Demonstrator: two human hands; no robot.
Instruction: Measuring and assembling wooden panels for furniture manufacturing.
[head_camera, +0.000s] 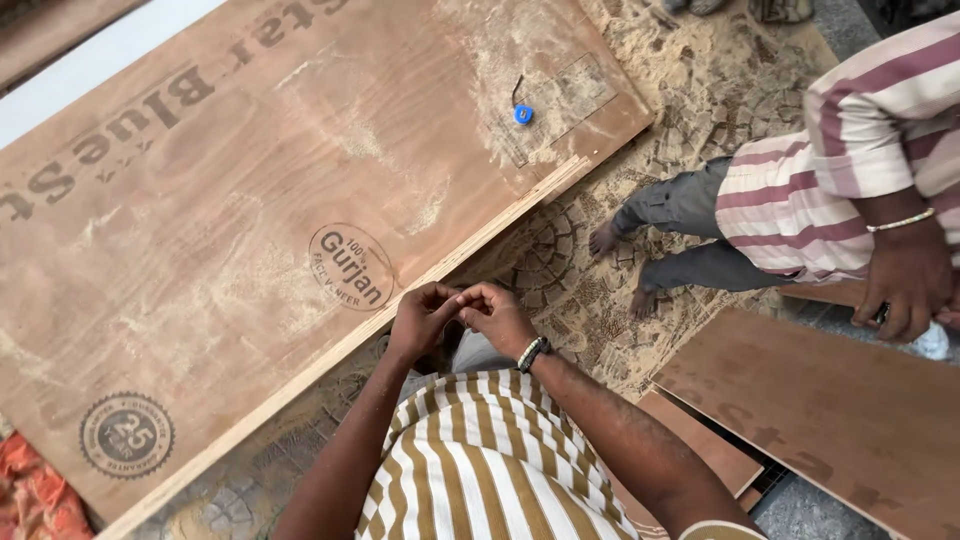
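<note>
Lying flat on the dusty floor, the big plywood sheet (250, 230) looks stiff and heavy to us; we would grip its long near edge, which runs from lower left to upper right. Our left hand (420, 318) and right hand (497, 318) meet fingertip to fingertip just beside that edge, curled; whether they pinch anything we cannot tell.

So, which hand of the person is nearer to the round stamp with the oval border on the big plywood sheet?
Left. The left hand is just beside the oval stamp, at the plywood sheet edge. The right hand touches the left one, farther away.
</note>
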